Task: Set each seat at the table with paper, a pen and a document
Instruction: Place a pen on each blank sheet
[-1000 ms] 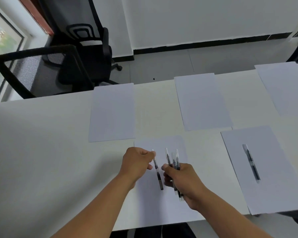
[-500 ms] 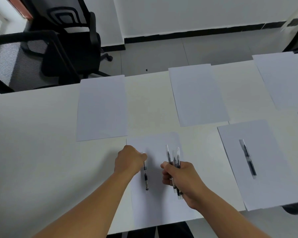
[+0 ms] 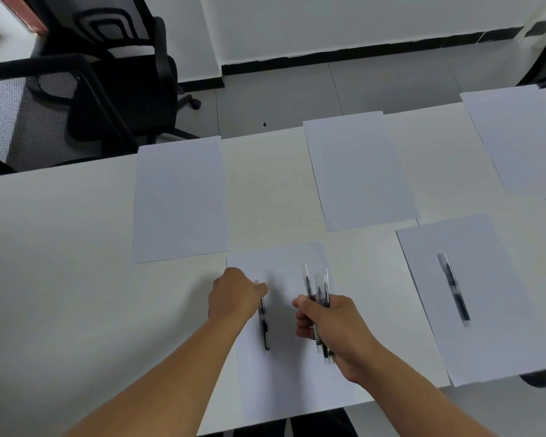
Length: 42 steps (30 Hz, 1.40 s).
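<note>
Lowered since before, my left hand [image 3: 235, 294] pinches one pen [image 3: 264, 323] flat on the sheet [image 3: 281, 373]; my right hand [image 3: 331, 326] clamps spare pens [image 3: 317, 287]; an office chair [image 3: 114, 89] stands at ten o'clock.

I see table [image 3: 60, 279] white | paper sheets [image 3: 180, 200] pale grey-white | pens [image 3: 453, 288] clear with black | chair [image 3: 117, 89] black mesh | skirting [image 3: 344, 56] black

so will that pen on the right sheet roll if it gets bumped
Probably a little: the pen looks slim and round and lies loose on the flat sheet. It likely feels light and stiff. Its clear barrel may be slippery.
</note>
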Tool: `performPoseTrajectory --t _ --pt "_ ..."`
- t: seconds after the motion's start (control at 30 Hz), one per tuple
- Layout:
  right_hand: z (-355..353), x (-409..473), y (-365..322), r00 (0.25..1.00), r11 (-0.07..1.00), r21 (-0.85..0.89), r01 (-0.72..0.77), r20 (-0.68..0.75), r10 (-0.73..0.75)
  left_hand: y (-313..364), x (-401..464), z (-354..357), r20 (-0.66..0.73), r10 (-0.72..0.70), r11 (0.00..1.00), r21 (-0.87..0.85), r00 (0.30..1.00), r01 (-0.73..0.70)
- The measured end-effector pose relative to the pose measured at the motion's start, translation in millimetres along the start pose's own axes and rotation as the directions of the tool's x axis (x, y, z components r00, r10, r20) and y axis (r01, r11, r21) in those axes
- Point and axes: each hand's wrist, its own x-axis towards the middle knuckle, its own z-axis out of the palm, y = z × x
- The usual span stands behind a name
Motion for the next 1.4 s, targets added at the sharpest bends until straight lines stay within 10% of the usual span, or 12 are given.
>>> performPoseTrajectory --t 0.93,1.4 --pt "-31.6 -65.3 -72.1 0.974 0.976 0.029 0.218 -0.073 -0.215 104.3 -93.8 -50.8 -0.039 0.287 0.95 -0.114 0.957 -0.29" --pt "-132.4 -188.1 -160.2 0.82 0.839 0.042 0.542 -0.241 -0.518 250.5 -230.2 -61.7 -0.188 0.715 0.683 -0.021 0.674 -0.73"
